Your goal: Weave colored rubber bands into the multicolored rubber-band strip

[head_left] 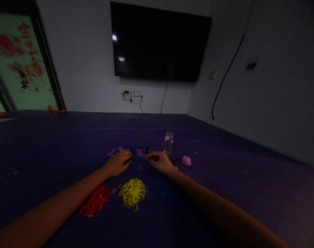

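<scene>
A loose pile of pink, blue and dark rubber bands [140, 151] lies spread out in front of both hands. At its near left edge rests my left hand [118, 163], palm down, fingers curved and the thumb apart from them. My right hand [160, 162] reaches the pile's right end with thumb and fingertips pinched together; whatever is between them is too small and dark to make out. Closer to me lie a heap of red rubber bands [97, 200], partly behind my left forearm, a yellow heap [133, 193] and a dim blue heap [162, 194]. One pink band [140, 167] lies alone.
Behind my right hand a clear bottle [168, 143] stands uncapped on the purple tabletop [218, 155]. Right of the hand sits a small pink object [186, 161], with white scraps scattered around. A television [159, 44] hangs on the wall beyond.
</scene>
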`<action>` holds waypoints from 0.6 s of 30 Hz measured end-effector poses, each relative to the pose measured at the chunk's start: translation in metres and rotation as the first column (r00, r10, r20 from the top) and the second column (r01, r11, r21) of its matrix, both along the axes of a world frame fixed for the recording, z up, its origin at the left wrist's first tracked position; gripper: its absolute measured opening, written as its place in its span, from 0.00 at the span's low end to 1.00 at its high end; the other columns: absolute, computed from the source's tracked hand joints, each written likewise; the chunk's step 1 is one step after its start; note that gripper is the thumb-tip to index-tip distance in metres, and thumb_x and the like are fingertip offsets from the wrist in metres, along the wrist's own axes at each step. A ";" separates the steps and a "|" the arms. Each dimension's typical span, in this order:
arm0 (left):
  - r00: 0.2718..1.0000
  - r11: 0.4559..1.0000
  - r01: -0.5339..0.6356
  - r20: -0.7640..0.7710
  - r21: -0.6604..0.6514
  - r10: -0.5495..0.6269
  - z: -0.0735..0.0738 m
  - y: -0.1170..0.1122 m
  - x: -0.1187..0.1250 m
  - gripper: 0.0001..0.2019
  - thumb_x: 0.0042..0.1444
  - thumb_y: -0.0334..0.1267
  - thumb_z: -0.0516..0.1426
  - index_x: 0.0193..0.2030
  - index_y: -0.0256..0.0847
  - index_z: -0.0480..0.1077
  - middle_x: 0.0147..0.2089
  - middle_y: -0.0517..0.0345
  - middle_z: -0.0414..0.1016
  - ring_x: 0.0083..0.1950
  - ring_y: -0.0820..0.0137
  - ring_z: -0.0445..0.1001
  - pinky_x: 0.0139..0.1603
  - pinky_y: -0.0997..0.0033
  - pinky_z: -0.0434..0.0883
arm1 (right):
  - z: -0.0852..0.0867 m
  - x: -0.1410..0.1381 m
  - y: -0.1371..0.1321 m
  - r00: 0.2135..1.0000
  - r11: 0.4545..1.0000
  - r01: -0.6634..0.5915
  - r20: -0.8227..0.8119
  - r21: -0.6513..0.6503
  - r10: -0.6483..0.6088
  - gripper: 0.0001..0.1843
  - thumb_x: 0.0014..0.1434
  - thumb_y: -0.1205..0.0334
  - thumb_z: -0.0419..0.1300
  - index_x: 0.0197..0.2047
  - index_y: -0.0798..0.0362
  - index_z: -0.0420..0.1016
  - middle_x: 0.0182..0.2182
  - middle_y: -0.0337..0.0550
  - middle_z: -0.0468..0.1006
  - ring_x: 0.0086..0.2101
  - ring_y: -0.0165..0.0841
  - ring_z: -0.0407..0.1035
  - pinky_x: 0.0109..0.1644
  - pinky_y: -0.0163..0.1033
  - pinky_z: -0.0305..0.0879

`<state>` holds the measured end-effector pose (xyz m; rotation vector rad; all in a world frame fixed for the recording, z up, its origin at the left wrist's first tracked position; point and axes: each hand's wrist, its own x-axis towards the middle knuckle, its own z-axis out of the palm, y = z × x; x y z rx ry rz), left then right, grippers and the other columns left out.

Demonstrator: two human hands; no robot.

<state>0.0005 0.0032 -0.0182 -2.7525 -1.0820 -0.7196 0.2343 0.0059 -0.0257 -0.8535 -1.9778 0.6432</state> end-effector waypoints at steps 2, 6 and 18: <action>1.000 1.000 -0.002 0.000 -0.004 0.002 0.000 0.000 0.000 0.08 0.57 0.33 0.50 0.41 0.39 0.67 0.41 0.52 0.73 0.46 0.65 0.69 0.48 0.63 0.66 | 0.000 0.004 0.000 0.993 0.976 -0.100 -0.079 -0.195 0.086 0.10 0.44 0.71 0.54 0.28 0.57 0.76 0.24 0.40 0.77 0.24 0.27 0.69 0.28 0.31 0.64; 1.000 1.000 0.006 0.017 -0.006 -0.006 -0.002 0.000 -0.002 0.09 0.57 0.33 0.49 0.42 0.39 0.67 0.43 0.51 0.73 0.47 0.64 0.69 0.49 0.61 0.66 | 0.005 0.012 -0.005 0.961 0.854 -0.273 -0.173 -0.443 0.217 0.07 0.42 0.66 0.55 0.23 0.59 0.74 0.16 0.38 0.74 0.13 0.22 0.60 0.17 0.27 0.54; 0.999 1.000 0.020 0.029 -0.010 -0.019 -0.002 0.002 -0.003 0.09 0.59 0.37 0.49 0.41 0.39 0.68 0.43 0.50 0.73 0.47 0.64 0.69 0.48 0.62 0.67 | 0.007 0.007 -0.012 0.949 0.824 -0.298 -0.238 -0.482 0.205 0.13 0.44 0.60 0.51 0.23 0.58 0.72 0.14 0.41 0.74 0.13 0.26 0.63 0.16 0.28 0.57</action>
